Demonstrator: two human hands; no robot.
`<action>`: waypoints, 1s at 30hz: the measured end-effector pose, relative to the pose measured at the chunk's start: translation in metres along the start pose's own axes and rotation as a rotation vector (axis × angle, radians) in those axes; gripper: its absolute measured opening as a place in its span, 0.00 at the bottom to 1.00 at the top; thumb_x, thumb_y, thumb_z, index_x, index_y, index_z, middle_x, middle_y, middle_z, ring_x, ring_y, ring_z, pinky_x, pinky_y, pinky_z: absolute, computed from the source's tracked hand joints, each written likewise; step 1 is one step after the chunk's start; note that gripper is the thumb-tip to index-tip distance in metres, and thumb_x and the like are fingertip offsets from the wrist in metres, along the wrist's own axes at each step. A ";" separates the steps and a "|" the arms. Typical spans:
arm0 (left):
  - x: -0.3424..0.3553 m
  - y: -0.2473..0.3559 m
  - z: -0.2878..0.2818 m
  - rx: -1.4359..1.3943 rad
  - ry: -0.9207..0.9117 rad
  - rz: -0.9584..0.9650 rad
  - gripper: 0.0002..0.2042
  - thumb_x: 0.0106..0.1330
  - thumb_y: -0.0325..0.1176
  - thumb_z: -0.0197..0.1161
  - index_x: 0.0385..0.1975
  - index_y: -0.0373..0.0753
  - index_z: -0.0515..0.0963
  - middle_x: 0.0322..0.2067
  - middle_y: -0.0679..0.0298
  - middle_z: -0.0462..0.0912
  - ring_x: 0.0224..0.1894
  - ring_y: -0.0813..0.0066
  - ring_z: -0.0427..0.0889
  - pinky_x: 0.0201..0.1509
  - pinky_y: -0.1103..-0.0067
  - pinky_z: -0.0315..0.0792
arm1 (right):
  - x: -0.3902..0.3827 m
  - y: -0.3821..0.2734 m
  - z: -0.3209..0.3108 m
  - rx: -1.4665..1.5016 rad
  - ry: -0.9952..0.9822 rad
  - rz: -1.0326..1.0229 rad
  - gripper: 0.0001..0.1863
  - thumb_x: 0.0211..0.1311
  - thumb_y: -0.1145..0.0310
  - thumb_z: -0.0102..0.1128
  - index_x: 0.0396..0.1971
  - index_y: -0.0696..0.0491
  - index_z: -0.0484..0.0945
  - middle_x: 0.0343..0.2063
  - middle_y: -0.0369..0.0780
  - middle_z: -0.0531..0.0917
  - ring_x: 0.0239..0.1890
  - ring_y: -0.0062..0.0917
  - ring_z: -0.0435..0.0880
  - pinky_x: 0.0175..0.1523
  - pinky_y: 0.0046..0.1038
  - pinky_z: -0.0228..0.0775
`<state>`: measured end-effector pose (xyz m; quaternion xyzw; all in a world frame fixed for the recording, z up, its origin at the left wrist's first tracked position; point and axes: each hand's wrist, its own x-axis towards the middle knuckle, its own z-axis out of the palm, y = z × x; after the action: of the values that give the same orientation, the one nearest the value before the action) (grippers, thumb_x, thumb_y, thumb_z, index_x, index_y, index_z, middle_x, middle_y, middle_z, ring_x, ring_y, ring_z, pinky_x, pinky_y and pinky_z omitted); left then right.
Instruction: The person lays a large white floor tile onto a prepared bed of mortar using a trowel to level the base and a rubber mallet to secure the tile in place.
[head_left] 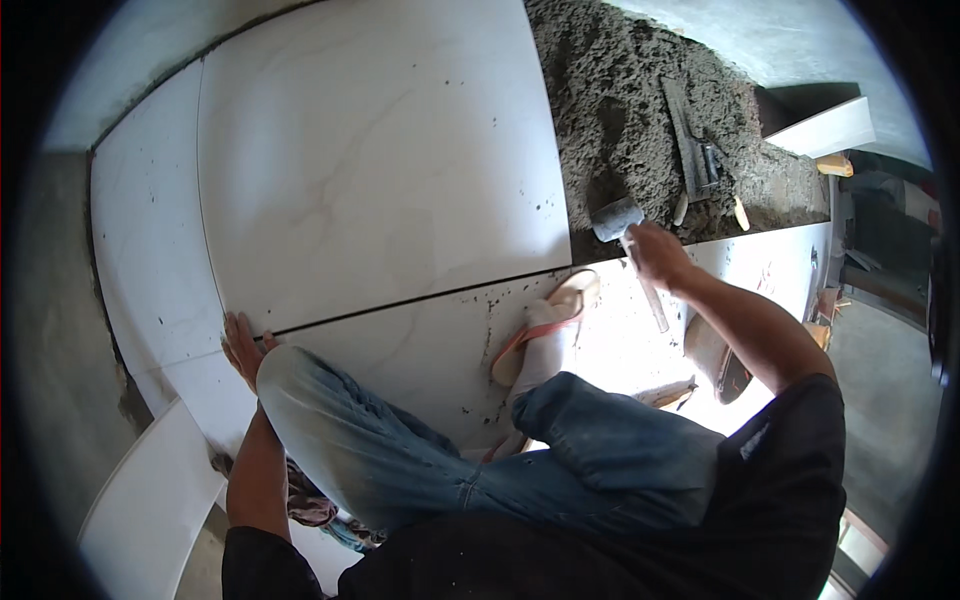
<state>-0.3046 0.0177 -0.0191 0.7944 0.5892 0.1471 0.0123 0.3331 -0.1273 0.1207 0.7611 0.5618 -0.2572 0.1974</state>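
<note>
My left hand [243,348] rests with fingers spread on the pale veined tiles, where a seam meets the large white tile [370,150] beside my left knee. My right hand [657,255] grips a rubber mallet [616,220]; its dark head is over the edge of a wet mortar bed [605,100], and its handle points down toward me. A notched trowel [680,130] lies on the mortar, with a small pale-handled tool [741,214] near it. My sandaled foot [545,340] is on the lower row of tiles.
Walls [70,240] border the tiles at left and top. A loose white piece [130,500] leans at lower left, beside crumpled cloths [310,500]. A white offcut [820,128] sits at upper right, near a dark opening [890,200].
</note>
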 end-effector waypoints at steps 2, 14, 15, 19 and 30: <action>-0.002 -0.006 0.002 0.046 -0.016 0.019 0.28 0.64 0.39 0.55 0.63 0.38 0.60 0.67 0.56 0.57 0.70 0.61 0.54 0.71 0.57 0.44 | 0.015 0.012 -0.026 0.011 0.092 0.025 0.14 0.64 0.64 0.52 0.44 0.58 0.74 0.37 0.49 0.80 0.42 0.38 0.79 0.49 0.38 0.71; 0.239 0.069 0.063 -0.082 0.187 0.260 0.18 0.53 0.31 0.66 0.44 0.36 0.75 0.41 0.52 0.78 0.46 0.51 0.75 0.50 0.61 0.68 | 0.121 -0.089 0.029 0.783 0.313 0.416 0.33 0.67 0.43 0.40 0.45 0.65 0.72 0.42 0.63 0.77 0.50 0.60 0.73 0.56 0.50 0.61; 0.270 0.090 0.078 -0.118 0.220 0.265 0.16 0.54 0.31 0.66 0.43 0.36 0.76 0.40 0.52 0.78 0.45 0.51 0.76 0.51 0.61 0.68 | 0.119 -0.092 0.028 0.755 0.232 0.490 0.33 0.68 0.43 0.38 0.45 0.62 0.72 0.43 0.61 0.77 0.50 0.59 0.72 0.56 0.50 0.61; 0.327 0.173 0.114 -0.192 -0.010 -0.157 0.20 0.60 0.43 0.60 0.50 0.41 0.73 0.53 0.54 0.74 0.56 0.54 0.71 0.59 0.60 0.65 | 0.126 -0.062 0.060 0.879 0.151 0.374 0.36 0.71 0.42 0.28 0.42 0.60 0.76 0.45 0.59 0.77 0.52 0.57 0.72 0.55 0.48 0.62; 0.083 0.268 0.032 -0.567 -0.100 -0.770 0.21 0.61 0.40 0.59 0.47 0.32 0.68 0.39 0.54 0.73 0.45 0.63 0.75 0.43 0.65 0.69 | 0.129 -0.076 0.054 1.338 0.155 0.486 0.42 0.68 0.37 0.33 0.50 0.67 0.74 0.44 0.51 0.81 0.45 0.36 0.79 0.51 0.36 0.68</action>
<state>-0.0252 0.0182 0.0205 0.4899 0.7759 0.2483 0.3105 0.2821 -0.0401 -0.0020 0.8386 0.1107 -0.4405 -0.3008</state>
